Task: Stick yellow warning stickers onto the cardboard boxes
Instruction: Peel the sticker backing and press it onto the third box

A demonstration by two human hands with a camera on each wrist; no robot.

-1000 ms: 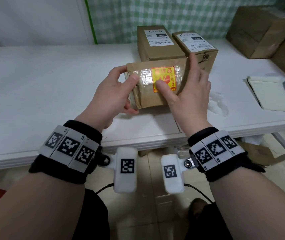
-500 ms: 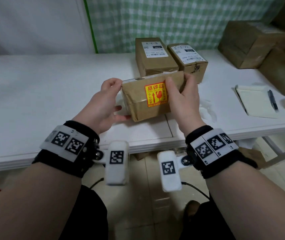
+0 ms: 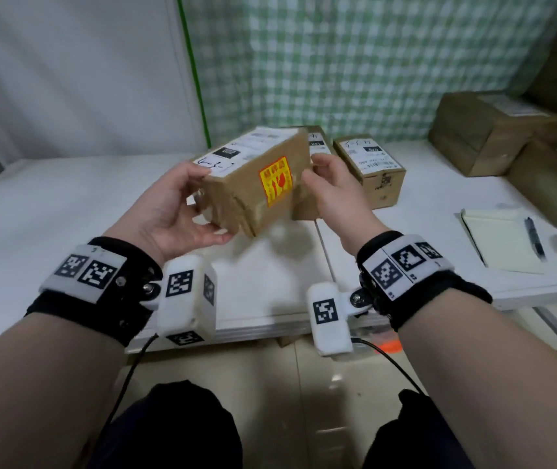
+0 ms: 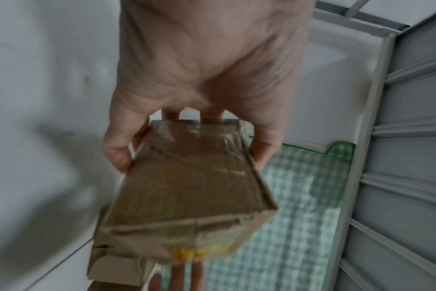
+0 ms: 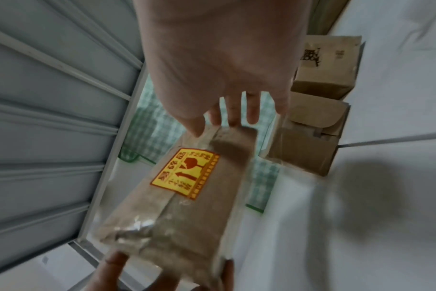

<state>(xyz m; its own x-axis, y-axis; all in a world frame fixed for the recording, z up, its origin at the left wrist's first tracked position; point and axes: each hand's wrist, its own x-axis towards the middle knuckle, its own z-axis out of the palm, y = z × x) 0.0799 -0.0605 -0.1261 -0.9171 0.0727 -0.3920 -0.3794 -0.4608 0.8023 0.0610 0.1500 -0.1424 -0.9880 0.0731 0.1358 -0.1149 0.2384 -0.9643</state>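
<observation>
A yellow warning sticker on the cardboard box held between both hands bore red Chinese characters, an arrow and a goblet symbol. White shipping labels on boxes beyond the right hand were illegible.

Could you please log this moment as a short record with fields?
held item: cardboard box, lifted above the white table
sticker: yellow warning sticker on its side face
left hand: grips the box's near end
right hand: grips its far end
behind: two labelled boxes
right side: notepad, pen
</observation>
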